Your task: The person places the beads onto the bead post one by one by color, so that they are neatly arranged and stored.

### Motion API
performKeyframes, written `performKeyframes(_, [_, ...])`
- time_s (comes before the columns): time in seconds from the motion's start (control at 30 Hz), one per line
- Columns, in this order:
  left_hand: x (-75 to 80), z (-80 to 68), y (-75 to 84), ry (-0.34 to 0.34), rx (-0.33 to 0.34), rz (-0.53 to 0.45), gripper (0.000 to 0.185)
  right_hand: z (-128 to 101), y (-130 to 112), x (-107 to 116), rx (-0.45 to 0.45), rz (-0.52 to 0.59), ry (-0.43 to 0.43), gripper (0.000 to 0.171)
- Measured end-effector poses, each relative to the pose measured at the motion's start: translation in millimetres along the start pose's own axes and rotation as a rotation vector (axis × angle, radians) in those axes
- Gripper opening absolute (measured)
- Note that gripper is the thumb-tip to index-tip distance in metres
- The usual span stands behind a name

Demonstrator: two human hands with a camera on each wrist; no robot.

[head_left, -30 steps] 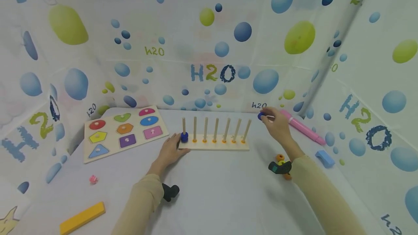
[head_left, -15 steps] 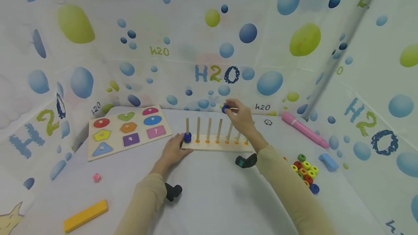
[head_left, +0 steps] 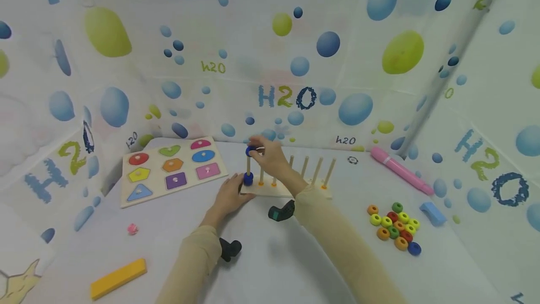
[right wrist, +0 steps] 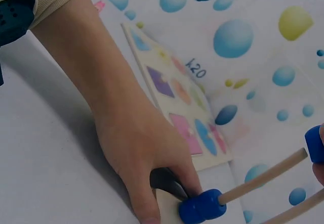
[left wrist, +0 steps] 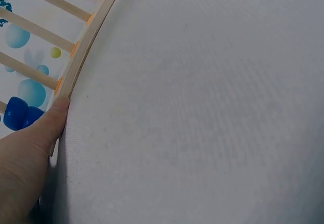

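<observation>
My right hand point(head_left: 272, 159) pinches a blue bead point(head_left: 250, 151) at the top of the leftmost peg of a wooden peg board point(head_left: 267, 192). In the right wrist view that bead point(right wrist: 315, 145) is right at the peg's tip, partly cut off by the frame edge. Two blue beads point(right wrist: 202, 207) sit stacked at the foot of the same peg. The left hand point(head_left: 228, 195) grips the board's left end, thumb along the front edge, as the left wrist view shows with the thumb point(left wrist: 53, 118) against the wood. Some of the other pegs are partly hidden behind my right hand.
A shape puzzle board point(head_left: 158, 178) lies on the left. Loose coloured beads point(head_left: 398, 225) cluster at the right, near a light blue block point(head_left: 433, 214) and a pink tube point(head_left: 401, 171). A yellow block point(head_left: 118, 278) and a small pink piece point(head_left: 132, 229) lie at front left.
My right hand has carried the blue bead leftward from the far right to the top of the leftmost peg. The left hand stays on the board's end. The view has shifted slightly.
</observation>
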State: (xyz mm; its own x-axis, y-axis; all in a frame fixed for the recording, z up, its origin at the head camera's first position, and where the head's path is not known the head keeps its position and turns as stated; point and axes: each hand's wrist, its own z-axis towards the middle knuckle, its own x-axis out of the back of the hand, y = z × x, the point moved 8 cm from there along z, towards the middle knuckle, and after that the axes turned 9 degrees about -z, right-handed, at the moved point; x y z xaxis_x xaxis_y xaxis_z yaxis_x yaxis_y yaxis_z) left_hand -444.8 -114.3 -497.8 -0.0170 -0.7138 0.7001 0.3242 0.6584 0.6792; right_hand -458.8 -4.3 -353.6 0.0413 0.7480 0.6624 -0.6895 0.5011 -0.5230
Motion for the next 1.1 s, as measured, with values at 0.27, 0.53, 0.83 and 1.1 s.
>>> performKeyframes(0.27, [-2.7, 1.9, 5.6, -0.01, 0.001, -0.021, 0.074, 1.0, 1.9, -2.1, -0.068, -0.068, -0.006, 0.035])
performKeyframes(0.53, [-0.8, 3.1, 2.5, -0.015, 0.025, -0.007, 0.076, 3.9, 2.4, -5.3, -0.054, -0.074, -0.039, 0.036])
performKeyframes(0.83, [-3.9, 0.5, -4.9, -0.027, 0.055, 0.005, 0.08, 0.3, 2.7, -5.3, -0.026, -0.076, -0.017, 0.033])
performKeyframes(1.1, [-3.3, -0.5, -2.9, -0.018, 0.042, 0.015, 0.08, -13.6, 13.2, 37.9, -0.018, -0.107, 0.092, 0.026])
